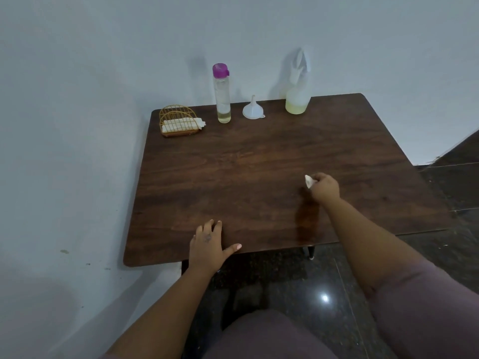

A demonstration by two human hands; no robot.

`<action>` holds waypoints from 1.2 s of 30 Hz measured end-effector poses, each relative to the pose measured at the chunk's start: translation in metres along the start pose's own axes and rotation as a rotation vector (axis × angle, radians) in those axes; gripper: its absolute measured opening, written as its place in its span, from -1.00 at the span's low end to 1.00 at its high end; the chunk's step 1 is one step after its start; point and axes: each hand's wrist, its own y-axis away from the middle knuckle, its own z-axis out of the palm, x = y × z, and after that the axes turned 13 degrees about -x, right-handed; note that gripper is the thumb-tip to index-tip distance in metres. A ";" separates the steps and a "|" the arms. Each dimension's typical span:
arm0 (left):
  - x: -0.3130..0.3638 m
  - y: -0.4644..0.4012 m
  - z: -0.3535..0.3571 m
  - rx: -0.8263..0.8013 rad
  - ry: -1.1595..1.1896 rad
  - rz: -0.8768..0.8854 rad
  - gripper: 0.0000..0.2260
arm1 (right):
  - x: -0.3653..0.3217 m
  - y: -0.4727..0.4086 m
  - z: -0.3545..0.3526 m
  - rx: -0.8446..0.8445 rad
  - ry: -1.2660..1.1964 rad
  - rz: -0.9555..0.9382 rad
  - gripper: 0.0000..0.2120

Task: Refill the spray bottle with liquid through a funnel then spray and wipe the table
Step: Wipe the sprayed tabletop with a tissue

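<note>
On table (233, 161): right hand (325, 187) clutches tissue (308, 180); left hand (208, 244) flat, empty

There is one camera, worn on the person's head. It looks forward and down from above the near edge of the desk (259, 164). The whole desk top fits in the picture, with the wall behind and the dark floor to the right. The wide lens seems to bend the edges a little.
</note>
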 end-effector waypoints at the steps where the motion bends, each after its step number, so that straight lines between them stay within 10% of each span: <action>1: 0.003 -0.002 0.000 0.003 0.002 0.006 -0.20 | -0.001 -0.009 0.001 -0.017 0.031 0.007 -0.71; 14: 0.015 -0.006 -0.002 0.065 0.266 0.146 -0.43 | 0.030 0.145 0.107 -0.485 0.389 -0.527 -0.70; 21: 0.053 -0.013 -0.006 0.057 0.259 0.249 -0.50 | 0.039 0.107 0.028 -0.093 0.088 -0.115 -0.72; 26: 0.080 -0.024 -0.008 0.015 0.225 0.293 -0.49 | 0.050 0.111 0.056 -0.327 0.318 -0.213 -0.68; 36: 0.163 -0.079 -0.028 0.013 0.391 0.345 -0.67 | 0.036 0.079 -0.025 -0.576 -0.928 0.043 -0.92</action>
